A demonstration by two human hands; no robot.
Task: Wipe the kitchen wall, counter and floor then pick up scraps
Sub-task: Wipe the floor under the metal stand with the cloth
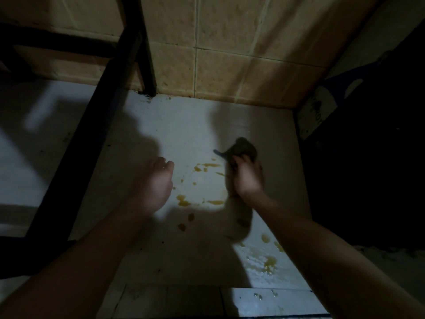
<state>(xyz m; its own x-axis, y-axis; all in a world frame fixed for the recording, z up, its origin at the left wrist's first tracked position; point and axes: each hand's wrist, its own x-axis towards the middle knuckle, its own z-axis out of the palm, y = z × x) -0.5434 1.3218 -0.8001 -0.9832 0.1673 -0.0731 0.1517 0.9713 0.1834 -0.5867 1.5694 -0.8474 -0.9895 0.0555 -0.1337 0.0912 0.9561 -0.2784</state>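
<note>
My right hand grips a dark cloth and holds it low over the pale counter, just right of several yellow-orange spills. More yellowish wet patches lie nearer me, under my right forearm. My left hand hovers left of the spills with its fingers loosely curled and nothing in it. The tan tiled wall rises behind the counter. The light is dim and much of the scene is in shadow.
A black metal frame stands on the counter at the left, its post meeting the wall's base. Dark crumbs lie along that base. A dark object with a white label sits at the right edge. Pale tiles front the counter.
</note>
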